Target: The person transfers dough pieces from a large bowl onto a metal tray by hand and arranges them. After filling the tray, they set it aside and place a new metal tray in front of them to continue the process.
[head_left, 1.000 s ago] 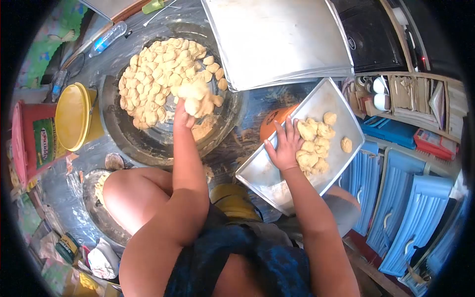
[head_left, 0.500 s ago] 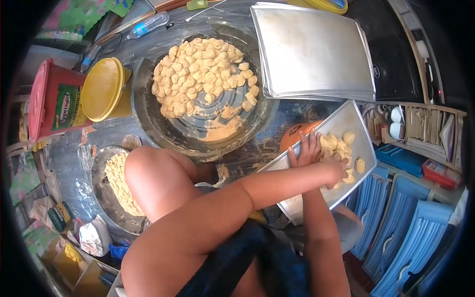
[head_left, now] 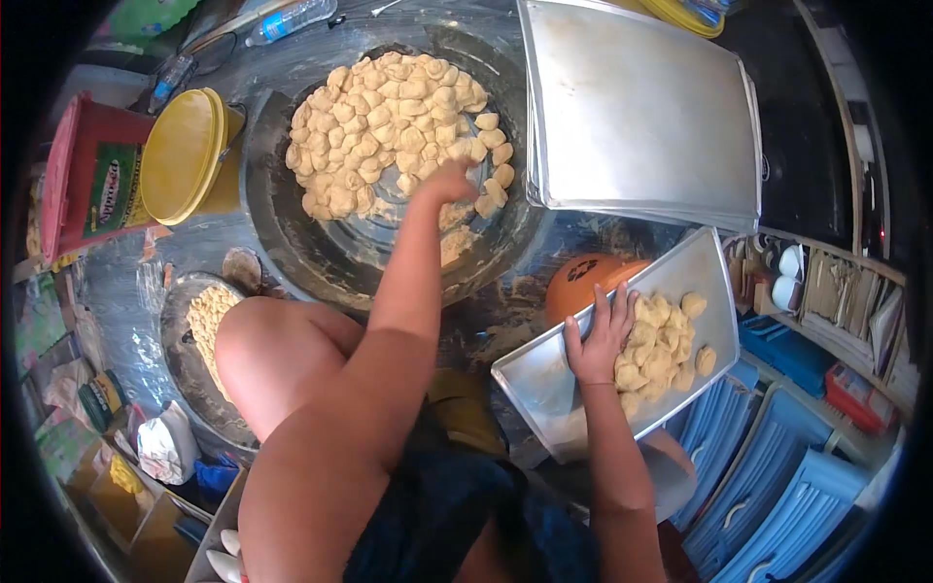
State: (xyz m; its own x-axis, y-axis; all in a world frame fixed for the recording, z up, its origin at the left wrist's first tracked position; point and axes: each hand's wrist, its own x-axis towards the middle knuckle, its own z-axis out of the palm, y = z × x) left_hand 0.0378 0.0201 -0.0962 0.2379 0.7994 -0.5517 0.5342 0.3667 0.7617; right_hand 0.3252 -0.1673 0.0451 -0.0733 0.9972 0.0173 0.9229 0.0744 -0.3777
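My left hand (head_left: pixel 451 182) reaches over the large dark round basin (head_left: pixel 255 194), fingers stretched out toward the dough pieces (head_left: pixel 389 107) heaped inside it. Nothing shows in that hand, though its far fingers are slightly blurred. A few loose dough pieces (head_left: pixel 494 155) lie along the basin's right side, close to the fingertips. My right hand (head_left: pixel 601 338) rests inside a rectangular metal pan (head_left: pixel 535 384), thumb and fingers spread, beside the dough pile (head_left: pixel 661 345) at the pan's right part. The pan sits tilted at an angle, next to an orange rounded object (head_left: pixel 578 287).
A stack of flat metal trays (head_left: pixel 646 107) stands right of the basin. A yellow lidded bucket (head_left: pixel 180 155) and a red bucket (head_left: pixel 68 180) are at left. A smaller dough basin (head_left: pixel 185 364) lies beside my knee. Blue plastic panels (head_left: pixel 768 486) line the lower right.
My left hand has gone from the metal pan over to the large basin. My right hand stays in the pan, where the dough pile is now uncovered. The view has shifted slightly.
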